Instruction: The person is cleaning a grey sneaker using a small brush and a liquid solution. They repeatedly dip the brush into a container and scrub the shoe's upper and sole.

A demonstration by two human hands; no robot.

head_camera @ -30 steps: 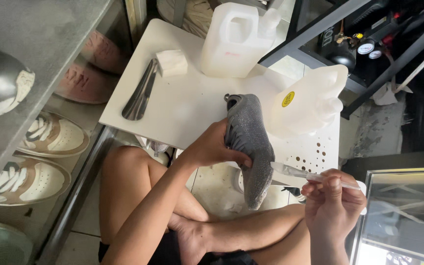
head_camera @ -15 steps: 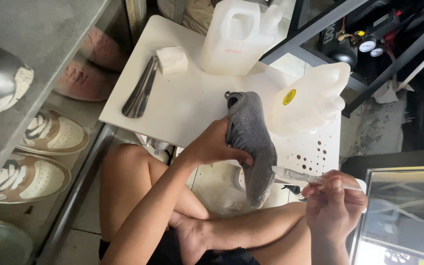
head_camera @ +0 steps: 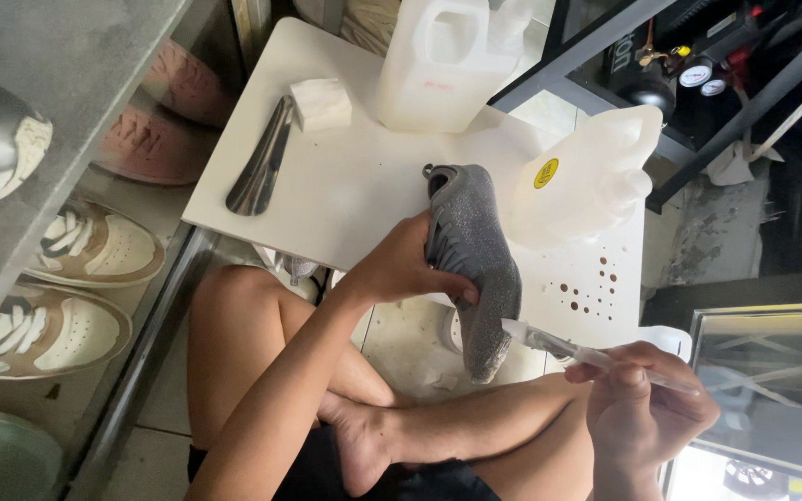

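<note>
My left hand [head_camera: 406,269] grips a grey knit shoe [head_camera: 475,269] by its side, holding it over the front edge of a white table [head_camera: 355,186]. The shoe's heel points toward the table and its toe toward my legs. My right hand [head_camera: 638,408] holds a clear syringe-like applicator [head_camera: 559,345], whose tip touches the shoe's right side near the toe.
Two translucent plastic jugs [head_camera: 447,60] [head_camera: 587,181] stand on the table, with a metal shoehorn [head_camera: 260,162] and a folded white cloth [head_camera: 320,102]. Shelves at the left hold sneakers [head_camera: 85,250]. A glass-topped case [head_camera: 772,380] is at the right. My crossed bare legs [head_camera: 345,390] lie below.
The applicator tip has moved slightly along the shoe's side. My left hand keeps the shoe in nearly the same place.
</note>
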